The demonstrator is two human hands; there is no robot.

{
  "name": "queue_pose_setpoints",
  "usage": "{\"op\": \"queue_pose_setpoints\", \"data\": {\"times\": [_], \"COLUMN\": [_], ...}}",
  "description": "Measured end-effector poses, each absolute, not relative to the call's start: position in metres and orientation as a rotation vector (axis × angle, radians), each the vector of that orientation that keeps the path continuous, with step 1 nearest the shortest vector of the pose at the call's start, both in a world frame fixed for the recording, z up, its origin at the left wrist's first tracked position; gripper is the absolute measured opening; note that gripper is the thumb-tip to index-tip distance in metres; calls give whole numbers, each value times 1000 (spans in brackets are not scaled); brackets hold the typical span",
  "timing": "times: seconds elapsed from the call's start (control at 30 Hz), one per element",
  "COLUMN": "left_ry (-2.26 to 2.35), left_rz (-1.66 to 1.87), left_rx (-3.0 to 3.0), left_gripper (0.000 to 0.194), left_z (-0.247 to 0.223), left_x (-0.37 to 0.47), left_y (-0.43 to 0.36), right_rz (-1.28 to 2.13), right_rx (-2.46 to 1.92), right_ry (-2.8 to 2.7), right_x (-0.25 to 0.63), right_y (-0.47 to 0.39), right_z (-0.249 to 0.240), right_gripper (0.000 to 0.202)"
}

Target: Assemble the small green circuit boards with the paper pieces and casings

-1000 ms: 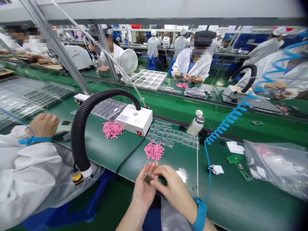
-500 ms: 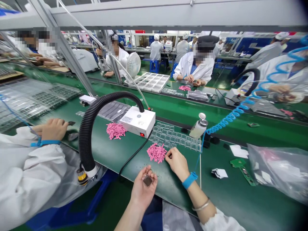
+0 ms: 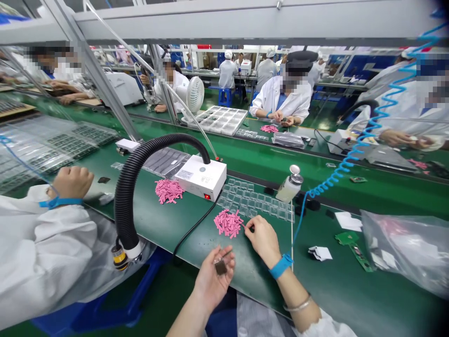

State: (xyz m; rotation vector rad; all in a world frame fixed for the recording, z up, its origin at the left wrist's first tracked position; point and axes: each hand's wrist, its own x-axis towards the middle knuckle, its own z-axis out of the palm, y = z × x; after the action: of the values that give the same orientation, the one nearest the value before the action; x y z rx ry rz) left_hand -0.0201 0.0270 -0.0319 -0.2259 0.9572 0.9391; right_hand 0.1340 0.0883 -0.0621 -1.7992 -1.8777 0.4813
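Note:
My left hand (image 3: pixel 214 281) is palm up near the table's front edge, fingers curled around a small dark square part (image 3: pixel 220 267). To its upper right, my right hand (image 3: pixel 262 238) pinches a pink strip (image 3: pixel 244 227) at the right side of a pile of pink strips (image 3: pixel 228 223). A blue band (image 3: pixel 281 267) circles my right wrist. Just beyond the pile lie rows of clear square plastic pieces (image 3: pixel 259 201). A second pink pile (image 3: pixel 169 191) is farther left, beside a white box (image 3: pixel 201 177) with a lit red switch.
A black flexible hose (image 3: pixel 126 187) arches over the table at left, near a co-worker's hand (image 3: pixel 75 181). A bottle (image 3: pixel 290 185) stands behind the clear pieces. Blue coiled tubing (image 3: pixel 351 161) hangs at right, above a green board (image 3: pixel 354 250) and plastic bag (image 3: pixel 407 250).
Both my hands have shifted slightly right; my right fingers now show a pink strip between them. The co-worker's hand at left has drawn back from a dark piece, now lying on the table.

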Motion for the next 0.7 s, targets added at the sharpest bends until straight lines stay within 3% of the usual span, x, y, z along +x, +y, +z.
{"op": "queue_pose_setpoints", "data": {"times": [0.33, 0.7], "left_ry": [926, 997], "left_rz": [768, 821], "left_rx": [-70, -28], "left_gripper": [42, 38], "left_z": [-31, -30], "left_x": [-8, -3], "left_y": [27, 22], "right_rz": [723, 500], "right_rx": [-1279, -1174], "right_ry": [-2148, -2451], "right_x": [137, 121], "right_y": [37, 28], "right_z": [0, -10], "right_gripper": [15, 12]}}
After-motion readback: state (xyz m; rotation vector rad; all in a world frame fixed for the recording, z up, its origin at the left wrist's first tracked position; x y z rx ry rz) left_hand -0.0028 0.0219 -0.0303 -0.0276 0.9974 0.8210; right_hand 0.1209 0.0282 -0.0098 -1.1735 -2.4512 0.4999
